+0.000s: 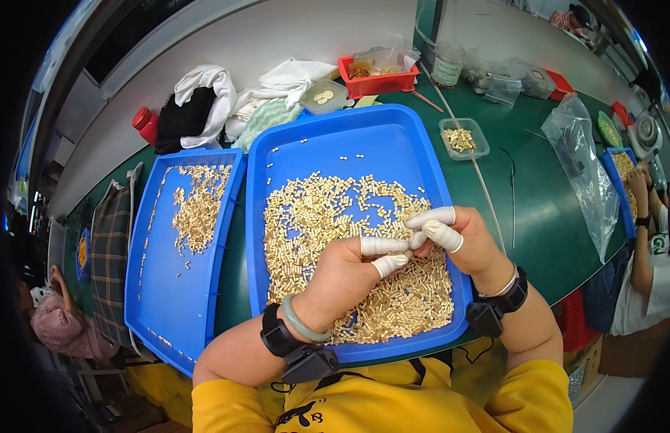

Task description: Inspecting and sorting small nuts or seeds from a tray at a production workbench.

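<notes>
Over the large blue tray (313,148), my left hand (342,274) and my right hand (468,234) meet fingertip to fingertip. White finger cots cover the thumbs and forefingers. Both hands are closed in a pinch; whatever lies between the fingertips is hidden. Beneath them a thick layer of small brass-coloured metal pieces (306,224), short and waisted, spreads over most of the tray. To the left, a second blue tray (158,278) leans at a slant, with a smaller heap of brass-coloured pieces (198,216) toward its upper right.
A clear plastic tub (473,148) of brass-coloured pieces stands right of the large tray. Beyond are a red bin (378,85), a lidded container (324,99), cloths (284,83) and a jar (448,66). A thin rod (512,195) and plastic bag (577,159) lie right. Co-workers sit either side.
</notes>
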`<state>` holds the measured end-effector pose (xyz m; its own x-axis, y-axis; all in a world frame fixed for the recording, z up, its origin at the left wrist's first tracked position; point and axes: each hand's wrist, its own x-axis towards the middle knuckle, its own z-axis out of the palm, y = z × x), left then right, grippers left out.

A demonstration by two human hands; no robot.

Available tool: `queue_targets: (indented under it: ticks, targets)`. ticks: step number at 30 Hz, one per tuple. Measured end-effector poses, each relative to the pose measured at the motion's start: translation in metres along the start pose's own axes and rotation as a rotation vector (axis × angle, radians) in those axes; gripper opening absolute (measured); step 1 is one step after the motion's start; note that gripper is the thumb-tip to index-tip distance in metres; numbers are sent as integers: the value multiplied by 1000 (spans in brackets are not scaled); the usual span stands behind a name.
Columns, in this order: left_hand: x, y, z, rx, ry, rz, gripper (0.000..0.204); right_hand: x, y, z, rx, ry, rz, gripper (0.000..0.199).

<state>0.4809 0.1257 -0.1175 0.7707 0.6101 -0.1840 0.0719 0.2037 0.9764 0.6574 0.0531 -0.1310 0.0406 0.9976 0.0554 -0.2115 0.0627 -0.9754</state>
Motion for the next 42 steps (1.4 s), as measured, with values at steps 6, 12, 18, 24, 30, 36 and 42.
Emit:
queue_targets:
  ticks: [6,12,18,24,30,36,42]
  targets:
    - [1,0,-2,-26,-18,-113,21,1,1,2,-45,9,4,20]
    - [2,1,-2,-38,-30,-114,20,0,3,0,-31,32,7,19]
    - [0,-2,-1,51,-37,-13,20,0,3,-1,-24,25,4,19]
    - [3,0,-1,4,-47,-99,20,1,2,-2,-30,36,12,19]
    - [5,3,-8,-73,-76,-149,21,7,2,1,-26,4,-22,19]
    - [-13,32,-12,485,-209,-22,18,3,6,0,-24,21,5,18]
    - [-43,60,-73,857,88,179,16,-3,7,-3,-48,56,-16,20]
